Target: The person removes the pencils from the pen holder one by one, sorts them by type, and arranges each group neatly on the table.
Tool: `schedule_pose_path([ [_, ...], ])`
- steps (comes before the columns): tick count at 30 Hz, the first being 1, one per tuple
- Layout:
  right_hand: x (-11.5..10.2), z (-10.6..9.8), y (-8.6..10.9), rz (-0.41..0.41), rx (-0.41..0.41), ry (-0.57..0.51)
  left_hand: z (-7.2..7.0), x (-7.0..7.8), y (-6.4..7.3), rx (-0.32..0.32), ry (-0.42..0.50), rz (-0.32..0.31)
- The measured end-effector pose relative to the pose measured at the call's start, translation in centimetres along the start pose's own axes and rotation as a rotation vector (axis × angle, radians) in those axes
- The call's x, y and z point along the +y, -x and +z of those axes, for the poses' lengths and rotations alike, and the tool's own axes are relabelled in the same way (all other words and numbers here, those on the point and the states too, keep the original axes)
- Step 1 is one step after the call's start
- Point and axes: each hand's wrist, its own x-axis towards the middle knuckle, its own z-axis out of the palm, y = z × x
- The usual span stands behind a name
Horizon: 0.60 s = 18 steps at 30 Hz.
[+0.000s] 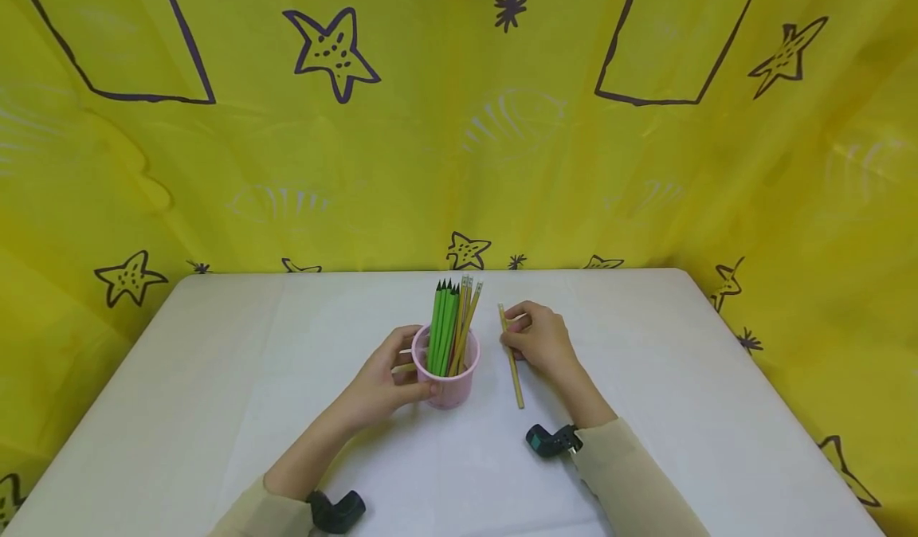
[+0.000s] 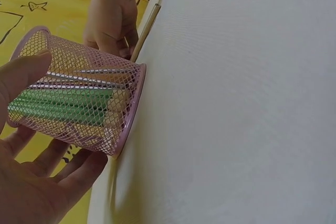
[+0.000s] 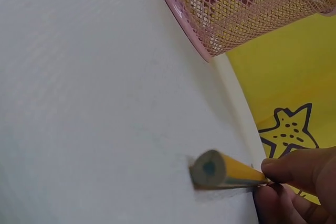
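Note:
Near the middle of the white table stands a pink mesh pencil cup (image 1: 452,393), holding several green pencils (image 1: 442,330) with dark tips up and several yellow pencils (image 1: 469,314) with eraser ends up. My left hand (image 1: 383,382) grips the cup from its left side, thumb across the near wall and fingers around the far side. To the right of the cup, my right hand (image 1: 541,342) pinches a single yellow pencil (image 1: 514,374) between thumb and fingers. In the right wrist view that pencil (image 3: 236,171) lies along the table, its flat unsharpened end toward the camera.
The white table (image 1: 179,409) ends at a far edge just beyond the cup. Behind and beside it hangs a yellow curtain (image 1: 430,139) printed with stars and fish. A dark wrist camera (image 1: 337,511) sits at the left sleeve, another wrist camera (image 1: 552,440) at the right.

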Motion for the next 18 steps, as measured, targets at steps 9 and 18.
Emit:
schedule_pose_path([
  [9,-0.1,-0.6,0.0,-0.035,-0.010,0.026,0.1,0.0,0.0,0.012,0.011,-0.023],
  [18,-1.4,-1.3,0.5,-0.105,-0.033,-0.044,0.0,-0.1,0.0,0.002,0.025,-0.029],
])
